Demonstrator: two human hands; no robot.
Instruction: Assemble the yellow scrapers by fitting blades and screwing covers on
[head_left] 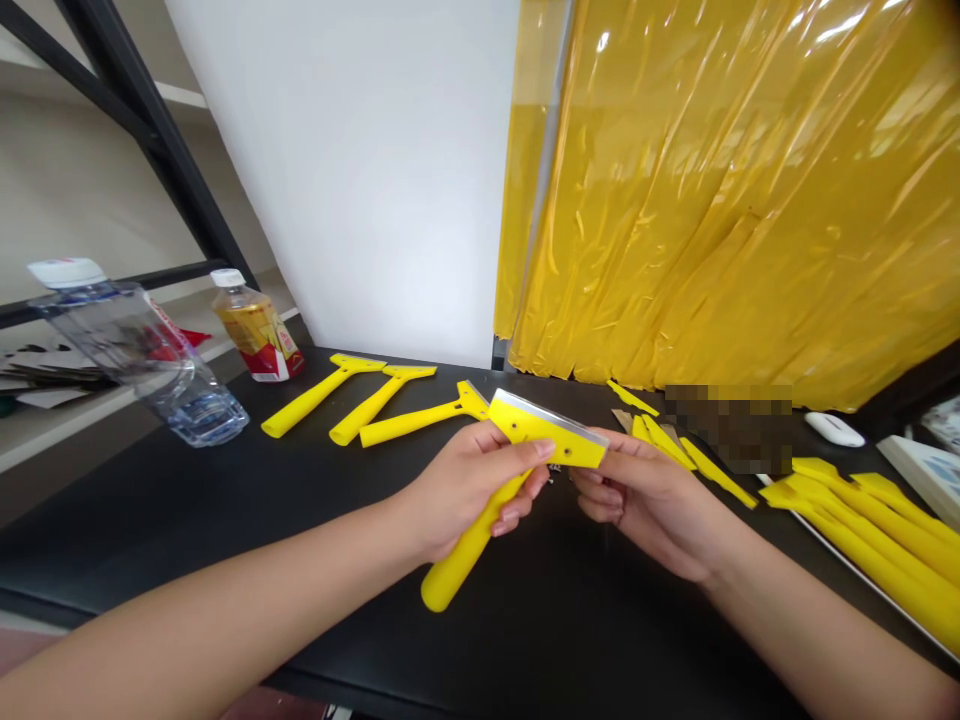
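"What's biggest in view?"

"A yellow plastic strip curtain [735, 200] hanging behind a black table [150, 530], a white wall [360, 180] beside it, and a dark metal shelf [150, 130] off to the left."

"What's on the table?"

"On the left, a water bottle [142, 360], a drink bottle [259, 330], and three scrapers [371, 405] lying side by side. On the right, more scrapers [870, 530] are piled on a metal tray [847, 570], with narrow yellow pieces [664, 445] just beyond the right hand."

"And the hands?"

"Both are on one yellow scraper [472, 540], held up over the middle of the table. The left hand [465, 490] is clamped around its neck, with the handle pointing down past the palm. The right hand [645, 500] pinches the right end of the head [540, 435]."

"Anything on the head?"

"A metal blade [551, 410] runs along its top edge, and there's a small hole [568, 451] near the middle."
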